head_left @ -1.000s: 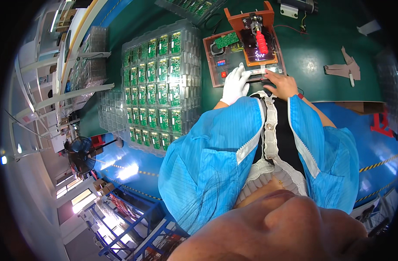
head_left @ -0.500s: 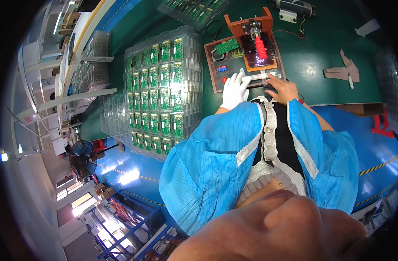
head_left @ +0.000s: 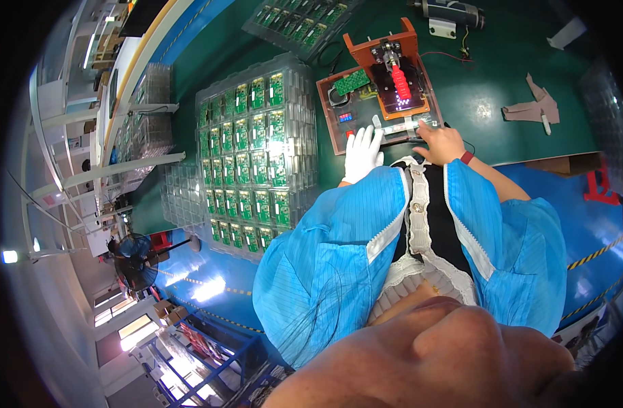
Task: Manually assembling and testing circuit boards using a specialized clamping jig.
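Observation:
In front of me on the green bench stands an orange-brown test fixture (head_left: 430, 79) with a red-handled toggle clamp (head_left: 400, 83). My left hand (head_left: 363, 155), in a white glove, lies at the fixture's front left corner beside a red button (head_left: 350, 134). Its fingers are stretched out and nothing shows in them. My bare right hand (head_left: 443, 144) rests on the fixture's front right edge, thumb and fingers apart. Between the hands runs a pale strip (head_left: 396, 128) along the fixture's front. A green circuit board (head_left: 352, 82) lies on the fixture's left side, near a small lit display (head_left: 345, 117).
Stacked clear trays (head_left: 299, 136) of green circuit boards stand to the left, another board tray (head_left: 301, 26) behind. A dark cylindrical device (head_left: 454, 13) sits at the back right. A brownish cloth-like piece (head_left: 532, 109) lies on the right of the bench.
My left hand has drawn back and left from the strip at the fixture's front. The right hand stays at the front right edge. The whole view has shifted slightly.

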{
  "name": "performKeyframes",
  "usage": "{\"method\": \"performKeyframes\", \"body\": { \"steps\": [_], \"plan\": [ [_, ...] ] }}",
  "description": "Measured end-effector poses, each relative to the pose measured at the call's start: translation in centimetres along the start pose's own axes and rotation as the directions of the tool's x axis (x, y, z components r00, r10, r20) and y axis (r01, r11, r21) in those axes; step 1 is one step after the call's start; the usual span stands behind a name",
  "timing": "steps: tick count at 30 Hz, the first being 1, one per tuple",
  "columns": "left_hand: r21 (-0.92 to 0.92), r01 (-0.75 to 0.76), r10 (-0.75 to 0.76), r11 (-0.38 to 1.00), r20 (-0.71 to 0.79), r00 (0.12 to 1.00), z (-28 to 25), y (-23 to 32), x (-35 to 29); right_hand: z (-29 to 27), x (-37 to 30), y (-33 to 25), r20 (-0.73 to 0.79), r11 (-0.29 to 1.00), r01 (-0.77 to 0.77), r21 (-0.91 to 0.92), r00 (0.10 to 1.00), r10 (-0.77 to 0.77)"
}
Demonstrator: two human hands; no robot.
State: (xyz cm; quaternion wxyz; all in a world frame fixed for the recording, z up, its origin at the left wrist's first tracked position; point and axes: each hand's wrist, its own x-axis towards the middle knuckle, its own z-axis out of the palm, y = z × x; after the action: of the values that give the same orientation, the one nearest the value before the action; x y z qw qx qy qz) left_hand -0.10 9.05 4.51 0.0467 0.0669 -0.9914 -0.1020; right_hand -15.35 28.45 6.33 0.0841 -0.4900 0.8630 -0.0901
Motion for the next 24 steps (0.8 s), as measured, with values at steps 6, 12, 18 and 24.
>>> {"method": "performKeyframes", "body": {
  "steps": [6,12,18,24],
  "plan": [
    [0.026,0.010,-0.010,1.000,0.021,1.000,-0.19,-0.06,-0.05,-0.16,0.04,-0.07,-0.033,0.998,-0.010,0.057,0.999,0.012],
    [0.036,0.021,-0.023,0.999,0.050,0.998,0.09,-0.13,0.05,-0.69,0.10,-0.10,-0.036,0.996,-0.040,0.078,0.998,0.043],
    [0.037,0.024,-0.025,0.999,0.047,0.999,0.36,-0.18,0.15,-0.50,-0.06,0.04,-0.077,0.994,-0.046,0.101,0.996,0.054],
    [0.045,0.028,-0.031,0.999,0.053,0.998,0.31,-0.20,0.20,-0.66,-0.09,-0.05,-0.098,0.992,-0.046,0.116,0.994,0.057]
  ]
}}
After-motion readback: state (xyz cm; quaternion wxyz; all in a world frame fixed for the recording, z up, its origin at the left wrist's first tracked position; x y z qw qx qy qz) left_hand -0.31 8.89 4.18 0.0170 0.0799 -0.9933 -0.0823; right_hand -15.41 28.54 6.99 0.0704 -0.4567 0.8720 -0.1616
